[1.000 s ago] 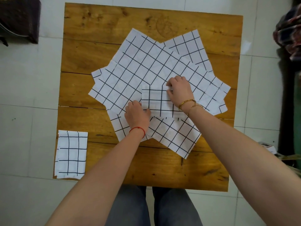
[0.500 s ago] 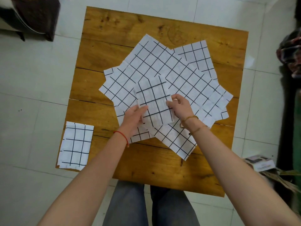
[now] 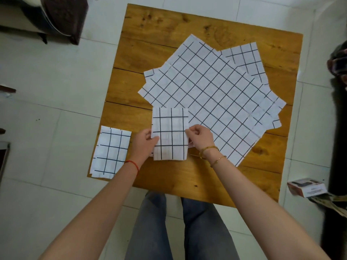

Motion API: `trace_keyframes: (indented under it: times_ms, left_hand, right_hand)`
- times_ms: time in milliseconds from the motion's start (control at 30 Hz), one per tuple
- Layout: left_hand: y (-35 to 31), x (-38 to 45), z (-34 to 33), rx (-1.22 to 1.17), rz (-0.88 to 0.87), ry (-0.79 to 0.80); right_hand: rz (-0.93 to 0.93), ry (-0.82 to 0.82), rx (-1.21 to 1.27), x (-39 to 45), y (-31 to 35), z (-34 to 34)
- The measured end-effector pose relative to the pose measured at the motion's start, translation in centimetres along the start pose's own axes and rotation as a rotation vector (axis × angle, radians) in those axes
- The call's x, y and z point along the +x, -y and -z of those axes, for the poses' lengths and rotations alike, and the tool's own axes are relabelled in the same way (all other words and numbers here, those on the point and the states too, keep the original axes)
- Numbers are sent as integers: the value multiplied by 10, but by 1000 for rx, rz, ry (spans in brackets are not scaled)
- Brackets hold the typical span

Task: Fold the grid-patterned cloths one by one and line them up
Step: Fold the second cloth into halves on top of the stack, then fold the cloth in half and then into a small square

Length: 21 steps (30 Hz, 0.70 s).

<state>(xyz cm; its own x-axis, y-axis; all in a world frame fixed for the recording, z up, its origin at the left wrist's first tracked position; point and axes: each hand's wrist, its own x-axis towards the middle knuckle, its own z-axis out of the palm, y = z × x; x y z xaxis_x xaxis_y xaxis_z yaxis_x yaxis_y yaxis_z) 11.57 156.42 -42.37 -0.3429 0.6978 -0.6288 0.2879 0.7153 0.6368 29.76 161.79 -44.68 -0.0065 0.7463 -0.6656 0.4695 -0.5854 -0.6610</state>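
Head cam's got both hands pinching the folded cloth (image 3: 170, 133) between them, left hand (image 3: 143, 145) gripping its left edge, right hand (image 3: 201, 136) its right.

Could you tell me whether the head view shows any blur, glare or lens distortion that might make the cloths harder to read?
Head view: soft, even light, no glare on the table; the grid lines on the folded cloth read sharply; slight blur at the right edge around the small box; wide-angle bending splays the forearms.
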Motion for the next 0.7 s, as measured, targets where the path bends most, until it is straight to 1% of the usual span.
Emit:
trace_keyframes:
  times_ms: [100,233,367,533,700]
  left_hand:
    - [26,-13,20,43,12,-40]
    - [62,-23,43,73,15,-47]
    - [84,-27,61,100,34,-49]
    - [103,-23,73,109,23,0]
    - [111,-21,78,148,-18,12]
  right_hand:
    - [-23,24,-89,-19,-8,-31]
    - [-37,26,-192,-40,-19,-69]
    - [-46,20,-262,-54,-25,-98]
    - [-34,0,-390,-65,-31,-119]
    - [32,-11,-557,-71,-27,-127]
